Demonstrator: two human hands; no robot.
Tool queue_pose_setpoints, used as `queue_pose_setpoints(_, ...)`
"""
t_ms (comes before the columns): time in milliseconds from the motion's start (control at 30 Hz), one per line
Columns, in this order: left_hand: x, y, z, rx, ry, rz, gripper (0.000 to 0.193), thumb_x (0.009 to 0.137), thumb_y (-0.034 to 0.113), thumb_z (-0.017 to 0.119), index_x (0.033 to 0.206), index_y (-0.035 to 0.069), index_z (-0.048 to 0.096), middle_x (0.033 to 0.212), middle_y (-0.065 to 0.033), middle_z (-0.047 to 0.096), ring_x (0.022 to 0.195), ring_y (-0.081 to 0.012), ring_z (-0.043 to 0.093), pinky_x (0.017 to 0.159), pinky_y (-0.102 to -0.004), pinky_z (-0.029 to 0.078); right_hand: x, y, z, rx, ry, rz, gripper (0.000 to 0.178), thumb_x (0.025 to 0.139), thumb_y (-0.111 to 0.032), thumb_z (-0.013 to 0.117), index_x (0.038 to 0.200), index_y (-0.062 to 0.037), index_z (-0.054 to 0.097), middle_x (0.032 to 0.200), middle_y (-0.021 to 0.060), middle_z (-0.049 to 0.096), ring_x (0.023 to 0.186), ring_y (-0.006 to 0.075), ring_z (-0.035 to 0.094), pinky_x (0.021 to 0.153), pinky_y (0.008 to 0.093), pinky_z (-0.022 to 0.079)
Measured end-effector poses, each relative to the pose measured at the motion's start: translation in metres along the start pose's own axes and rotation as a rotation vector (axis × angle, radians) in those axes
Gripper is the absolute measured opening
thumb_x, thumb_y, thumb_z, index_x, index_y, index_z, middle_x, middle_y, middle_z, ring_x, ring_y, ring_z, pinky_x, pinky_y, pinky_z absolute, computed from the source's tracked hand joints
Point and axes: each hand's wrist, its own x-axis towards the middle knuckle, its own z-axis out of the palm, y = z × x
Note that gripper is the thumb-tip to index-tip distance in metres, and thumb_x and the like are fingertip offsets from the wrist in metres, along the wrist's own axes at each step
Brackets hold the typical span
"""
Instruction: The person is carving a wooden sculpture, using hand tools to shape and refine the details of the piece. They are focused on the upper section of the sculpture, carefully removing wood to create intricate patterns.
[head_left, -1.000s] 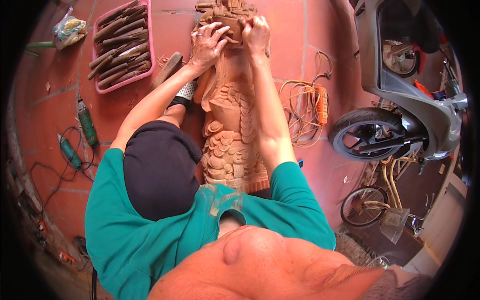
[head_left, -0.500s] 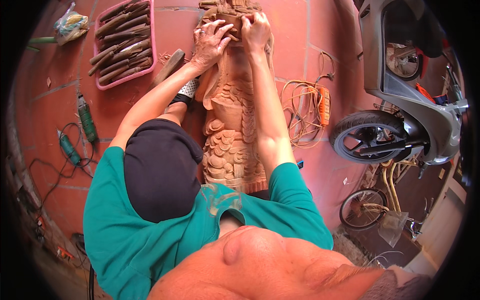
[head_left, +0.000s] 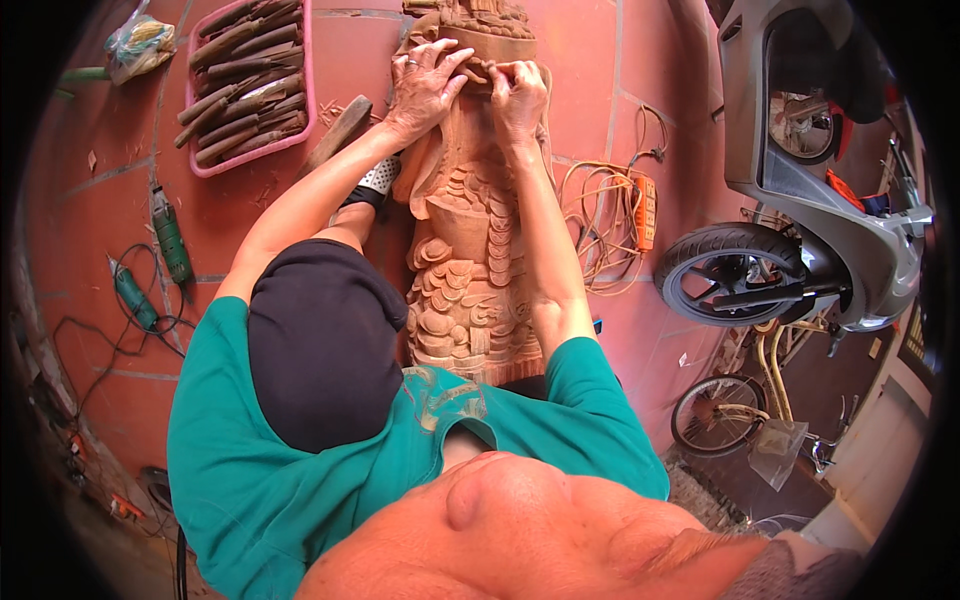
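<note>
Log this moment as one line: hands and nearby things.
left hand: on carving | right hand: at carving, grip unclear | left of carving: basket | right: power strip

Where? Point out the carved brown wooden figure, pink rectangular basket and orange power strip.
Carved brown wooden figure (head_left: 462,222), head view: mid-body.
Pink rectangular basket (head_left: 310,85), head view: right rim.
Orange power strip (head_left: 646,215), head view: socket face.
</note>
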Motion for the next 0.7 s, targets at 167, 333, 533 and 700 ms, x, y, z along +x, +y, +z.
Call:
queue_pose_setpoints(167, 0.001, 0.002, 0.003, -0.006, -0.008, 0.007, 0.044, 0.093, 0.033, 0.061, 0.135, 0.021, 0.056, 0.136, -0.0045, 0.051, 0.126, -0.0254, 0.045, 0.106, -0.0449, 0.029, 0.037, -0.001, 0.020, -0.138, 0.064, -0.057, 0.008, 0.082, -0.009, 0.068, 0.079, -0.0030, 0.064, 0.084, 0.0145, 0.063, 0.081, 0.0343, 0.063, 0.073, 0.0432, 0.052)
queue_pose_setpoints(333, -0.006, -0.002, 0.010, -0.035, -0.003, -0.126, 0.060, 0.092, 0.039, 0.062, 0.143, 0.011, 0.044, 0.141, -0.0091, 0.046, 0.133, -0.0282, 0.039, 0.109, -0.0465, 0.025, 0.041, 0.007, 0.025, -0.218, -0.026, -0.098, 0.016, 0.085, -0.017, 0.069, 0.086, -0.0033, 0.063, 0.092, 0.0132, 0.063, 0.089, 0.0319, 0.064, 0.074, 0.0414, 0.053)
queue_pose_setpoints(533, -0.015, -0.010, 0.011, -0.015, -0.001, -0.166, 0.071, 0.090, 0.043, 0.063, 0.146, 0.007, 0.038, 0.144, -0.0131, 0.043, 0.135, -0.0294, 0.035, 0.111, -0.0470, 0.023, 0.010, 0.016, -0.008, -0.218, -0.153, -0.159, 0.014, 0.084, -0.017, 0.071, 0.083, -0.0053, 0.063, 0.090, 0.0112, 0.062, 0.088, 0.0299, 0.063, 0.075, 0.0402, 0.052)
queue_pose_setpoints(700, -0.015, -0.010, 0.011, 0.032, -0.033, -0.177, 0.074, 0.089, 0.043, 0.064, 0.147, 0.007, 0.036, 0.144, -0.0128, 0.042, 0.135, -0.0294, 0.036, 0.109, -0.0468, 0.025, 0.025, 0.007, 0.008, -0.093, -0.036, -0.077, 0.010, 0.080, -0.012, 0.072, 0.078, -0.0061, 0.064, 0.085, 0.0110, 0.062, 0.085, 0.0310, 0.063, 0.074, 0.0415, 0.051)
